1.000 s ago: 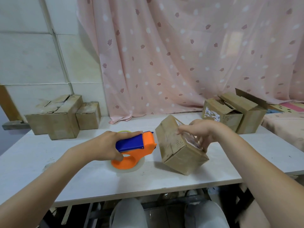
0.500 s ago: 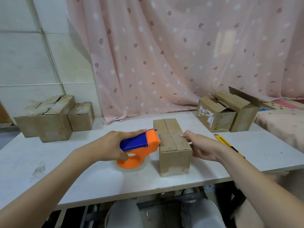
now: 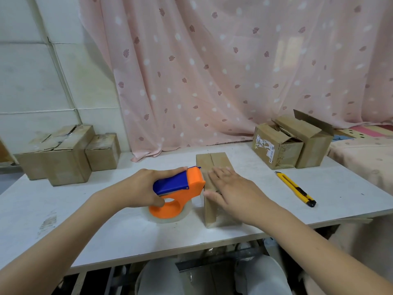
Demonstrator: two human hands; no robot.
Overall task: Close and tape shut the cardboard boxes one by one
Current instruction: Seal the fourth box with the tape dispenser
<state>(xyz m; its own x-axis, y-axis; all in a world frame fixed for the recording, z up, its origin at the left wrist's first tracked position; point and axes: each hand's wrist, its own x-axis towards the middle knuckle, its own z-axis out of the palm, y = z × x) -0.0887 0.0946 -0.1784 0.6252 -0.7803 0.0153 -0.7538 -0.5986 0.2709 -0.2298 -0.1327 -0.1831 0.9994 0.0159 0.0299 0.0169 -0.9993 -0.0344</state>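
A small cardboard box point(image 3: 212, 160) stands on the white table point(image 3: 119, 233) in front of me, its top flaps folded down with a seam along the middle. My right hand point(image 3: 229, 190) lies flat on the near part of the box top, fingers straight. My left hand point(image 3: 144, 188) grips an orange and blue tape dispenser point(image 3: 180, 190) holding a clear tape roll; it rests on the table right against the box's left side, its front edge at the box top.
A yellow utility knife point(image 3: 295, 189) lies on the table to the right. Two cardboard boxes with raised flaps point(image 3: 291, 143) stand at the back right. Closed boxes point(image 3: 63, 154) stand at the back left. A pink curtain point(image 3: 234, 71) hangs behind.
The box went from tilted on an edge to standing upright. My right hand moved from the box's right side onto its top. The dispenser shifted closer to the box.
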